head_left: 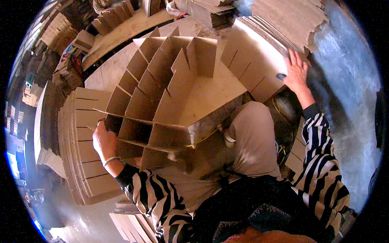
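A partly assembled cardboard partition grid (162, 87) of crossed, slotted strips stands on the low work table in front of me. My left hand (104, 141) is closed at the grid's near-left corner, around the end of a cardboard strip (131, 142); its fingertips are partly hidden. At the right, a stack of slotted cardboard sheets (253, 60) leans with its slots toward me. My right hand (296, 71) rests on that stack's upper right edge, fingers stretched and apart, the thumb with a dark covering against the near face. Whether it pinches a sheet is unclear.
Another pile of slotted cardboard (91, 162) lies beside my left forearm. Large brown cardboard stacks (289, 18) stand at the far right, next to a bluish floor (344, 73). A wooden board (125, 34) lies beyond the grid. My knee (255, 133) is close to the table's near edge.
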The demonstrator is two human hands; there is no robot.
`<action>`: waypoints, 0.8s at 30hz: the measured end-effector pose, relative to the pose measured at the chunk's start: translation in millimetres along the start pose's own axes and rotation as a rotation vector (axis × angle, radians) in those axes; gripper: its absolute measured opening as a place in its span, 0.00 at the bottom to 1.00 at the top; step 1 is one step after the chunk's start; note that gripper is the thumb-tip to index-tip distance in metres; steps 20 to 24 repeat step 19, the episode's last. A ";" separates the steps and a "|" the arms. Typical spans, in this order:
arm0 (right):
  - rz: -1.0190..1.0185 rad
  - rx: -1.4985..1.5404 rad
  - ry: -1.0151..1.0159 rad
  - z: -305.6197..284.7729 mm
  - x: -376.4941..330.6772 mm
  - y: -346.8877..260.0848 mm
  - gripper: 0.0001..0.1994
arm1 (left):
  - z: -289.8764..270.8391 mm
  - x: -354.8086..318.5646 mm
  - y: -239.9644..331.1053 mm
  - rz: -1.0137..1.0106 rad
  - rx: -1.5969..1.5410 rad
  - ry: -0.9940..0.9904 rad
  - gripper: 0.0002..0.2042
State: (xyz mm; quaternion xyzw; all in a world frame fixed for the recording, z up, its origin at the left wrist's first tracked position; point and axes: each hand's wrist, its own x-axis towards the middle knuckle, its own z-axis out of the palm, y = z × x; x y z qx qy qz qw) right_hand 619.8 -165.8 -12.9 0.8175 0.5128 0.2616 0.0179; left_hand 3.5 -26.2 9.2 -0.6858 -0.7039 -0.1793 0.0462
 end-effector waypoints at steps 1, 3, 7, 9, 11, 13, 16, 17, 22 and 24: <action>-0.007 0.024 0.005 6.0 0.0 10.3 0.36 | 4.3 3.7 4.2 -0.013 -0.004 -0.034 0.11; -0.029 0.087 0.022 16.0 3.4 24.9 0.36 | 10.0 7.8 1.2 -0.031 -0.044 -0.063 0.11; -0.219 0.334 0.215 10.4 40.4 34.2 0.32 | -0.8 1.7 -16.1 -0.019 -0.074 -0.009 0.11; -0.066 0.281 0.194 -3.3 49.9 62.0 0.25 | 18.5 7.5 -9.9 0.033 -0.045 0.011 0.11; 0.026 0.566 0.270 -14.1 65.3 52.4 0.21 | 2.9 0.3 -6.2 0.034 0.003 0.036 0.11; -0.017 0.632 0.487 -35.3 75.0 39.8 0.17 | 3.5 -1.8 -15.2 0.005 -0.075 0.015 0.12; 0.122 0.573 0.389 -27.5 84.4 32.7 0.16 | 5.2 -6.2 -27.3 0.045 -0.146 0.066 0.13; 0.069 0.530 0.520 13.3 86.1 33.1 0.16 | -4.2 -4.0 -20.4 -0.024 -0.087 -0.006 0.13; -0.002 0.359 0.462 38.6 76.8 30.8 0.30 | 1.0 0.1 -17.5 -0.059 -0.099 -0.061 0.15; -0.002 0.359 0.462 38.6 76.8 30.8 0.30 | 1.0 0.1 -17.5 -0.059 -0.099 -0.061 0.15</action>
